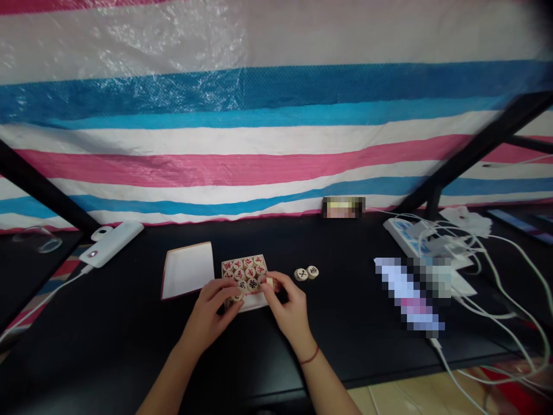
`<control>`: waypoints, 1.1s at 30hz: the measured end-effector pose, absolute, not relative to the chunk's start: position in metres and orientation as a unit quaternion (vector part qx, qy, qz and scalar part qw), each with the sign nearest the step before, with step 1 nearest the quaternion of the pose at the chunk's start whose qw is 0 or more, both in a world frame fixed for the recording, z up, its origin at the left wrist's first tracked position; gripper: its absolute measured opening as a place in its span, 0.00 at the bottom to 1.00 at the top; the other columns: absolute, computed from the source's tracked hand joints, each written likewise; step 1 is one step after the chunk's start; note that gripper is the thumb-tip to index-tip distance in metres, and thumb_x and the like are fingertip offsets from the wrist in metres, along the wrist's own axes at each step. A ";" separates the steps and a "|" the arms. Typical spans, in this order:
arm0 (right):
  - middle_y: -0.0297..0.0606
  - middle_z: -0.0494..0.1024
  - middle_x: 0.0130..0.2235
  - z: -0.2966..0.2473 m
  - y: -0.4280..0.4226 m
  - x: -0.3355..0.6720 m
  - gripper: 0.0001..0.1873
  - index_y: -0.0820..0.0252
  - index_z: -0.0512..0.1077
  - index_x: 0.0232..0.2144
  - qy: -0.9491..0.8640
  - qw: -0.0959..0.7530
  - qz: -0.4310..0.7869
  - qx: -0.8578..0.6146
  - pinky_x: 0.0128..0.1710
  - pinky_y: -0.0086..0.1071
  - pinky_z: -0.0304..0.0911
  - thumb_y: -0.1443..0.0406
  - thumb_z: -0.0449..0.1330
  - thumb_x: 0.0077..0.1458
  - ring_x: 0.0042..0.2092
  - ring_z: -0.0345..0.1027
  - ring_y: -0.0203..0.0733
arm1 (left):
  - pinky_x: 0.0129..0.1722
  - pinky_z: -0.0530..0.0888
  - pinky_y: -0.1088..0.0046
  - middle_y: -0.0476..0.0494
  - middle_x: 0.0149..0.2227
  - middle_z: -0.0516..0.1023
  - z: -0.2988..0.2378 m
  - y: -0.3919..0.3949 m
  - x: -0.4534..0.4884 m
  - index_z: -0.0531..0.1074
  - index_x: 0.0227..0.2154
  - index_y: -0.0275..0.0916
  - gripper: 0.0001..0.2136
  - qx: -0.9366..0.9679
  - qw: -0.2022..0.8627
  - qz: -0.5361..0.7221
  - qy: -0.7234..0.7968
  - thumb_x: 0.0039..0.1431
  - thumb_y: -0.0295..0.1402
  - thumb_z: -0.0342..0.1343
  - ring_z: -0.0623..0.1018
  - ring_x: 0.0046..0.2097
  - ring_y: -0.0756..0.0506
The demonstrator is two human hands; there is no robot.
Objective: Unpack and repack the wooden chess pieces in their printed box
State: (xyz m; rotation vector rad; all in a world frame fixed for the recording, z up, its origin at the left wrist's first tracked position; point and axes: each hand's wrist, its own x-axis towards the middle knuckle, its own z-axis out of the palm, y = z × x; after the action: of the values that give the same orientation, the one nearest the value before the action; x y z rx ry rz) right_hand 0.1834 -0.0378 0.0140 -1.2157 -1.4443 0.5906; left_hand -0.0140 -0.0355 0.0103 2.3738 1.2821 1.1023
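Note:
A small box (258,302) holds several round wooden chess pieces (244,270) with red and dark characters. My left hand (211,314) rests at the box's near left corner, fingers curled on a round piece (237,297). My right hand (287,305) is at the box's right side and pinches another round piece (269,282) on edge between thumb and fingers. Two loose pieces (306,273) lie on the black table (129,346) just right of the box. The box's white lid (188,269) lies flat to its left.
A white power bank (113,244) with a cable lies at the back left. A power strip (410,233) with plugs and white cables (496,288) fills the right side. A striped tarp (259,115) hangs behind. Black frame bars (475,150) slant at both sides.

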 end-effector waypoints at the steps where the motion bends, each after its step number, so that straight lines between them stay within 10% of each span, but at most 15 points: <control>1: 0.36 0.77 0.31 0.014 -0.038 0.183 0.09 0.59 0.73 0.40 -0.611 0.550 0.250 -0.513 0.34 0.30 0.67 0.62 0.59 0.57 0.31 0.67 0.37 | 0.48 0.73 0.62 0.44 0.42 0.77 0.011 -0.036 -0.013 0.74 0.37 0.43 0.04 0.823 0.104 0.356 0.430 0.61 0.33 0.55 0.76 0.47 0.44; 27: 0.34 0.75 0.29 0.016 -0.039 0.181 0.08 0.59 0.73 0.39 -0.622 0.555 0.244 -0.496 0.32 0.29 0.67 0.64 0.59 0.56 0.28 0.66 0.35 | 0.43 0.66 0.65 0.47 0.36 0.79 0.020 -0.040 -0.002 0.74 0.32 0.42 0.07 0.871 0.013 0.296 0.392 0.62 0.29 0.52 0.72 0.42 0.44; 33: 0.33 0.74 0.28 0.016 -0.038 0.181 0.08 0.59 0.72 0.39 -0.629 0.547 0.237 -0.499 0.32 0.29 0.67 0.64 0.60 0.55 0.28 0.66 0.35 | 0.48 0.66 0.60 0.43 0.46 0.76 0.014 -0.044 -0.001 0.75 0.45 0.48 0.12 0.869 -0.012 0.267 0.417 0.61 0.34 0.51 0.70 0.49 0.40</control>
State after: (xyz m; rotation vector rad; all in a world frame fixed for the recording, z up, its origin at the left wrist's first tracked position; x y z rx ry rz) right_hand 0.1808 -0.0384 0.0157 -1.1814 -1.4902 0.5618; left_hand -0.0007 -0.0442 0.0139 2.7492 1.3211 0.8453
